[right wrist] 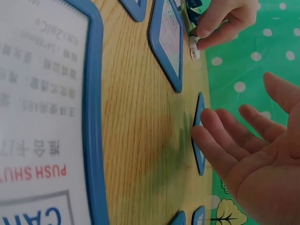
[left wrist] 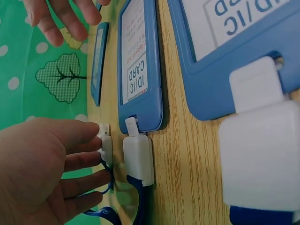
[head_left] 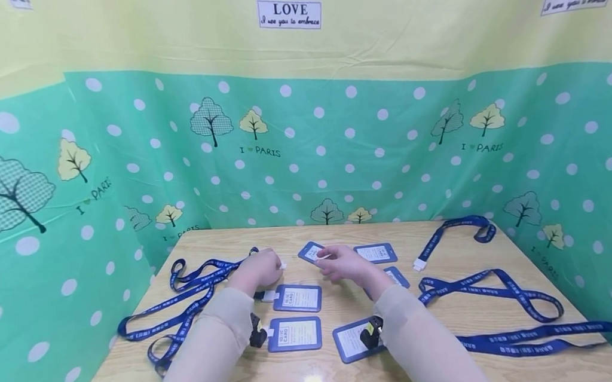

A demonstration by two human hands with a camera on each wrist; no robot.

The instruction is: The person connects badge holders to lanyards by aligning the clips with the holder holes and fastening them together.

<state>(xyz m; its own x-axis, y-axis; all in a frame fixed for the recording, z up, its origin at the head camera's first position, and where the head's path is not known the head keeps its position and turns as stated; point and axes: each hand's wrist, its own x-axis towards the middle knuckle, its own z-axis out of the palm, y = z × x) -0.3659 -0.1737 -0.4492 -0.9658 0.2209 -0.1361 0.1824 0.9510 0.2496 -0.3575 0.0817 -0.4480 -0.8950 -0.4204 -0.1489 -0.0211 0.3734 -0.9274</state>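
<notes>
Head view faces fwd/down, wrist views close, sideways; all incl. hands (head_left: 261, 270), badges (head_left: 294, 334).

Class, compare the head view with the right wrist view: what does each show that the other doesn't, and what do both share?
Only the head view shows the LOVE sign, both sleeves and the lanyards on the table's right side.

Only the right wrist view shows readable red lettering on the near badge and the right hand's palm facing the camera.

Both share the left hand pinching a white clip, the table and the green curtain.
</notes>
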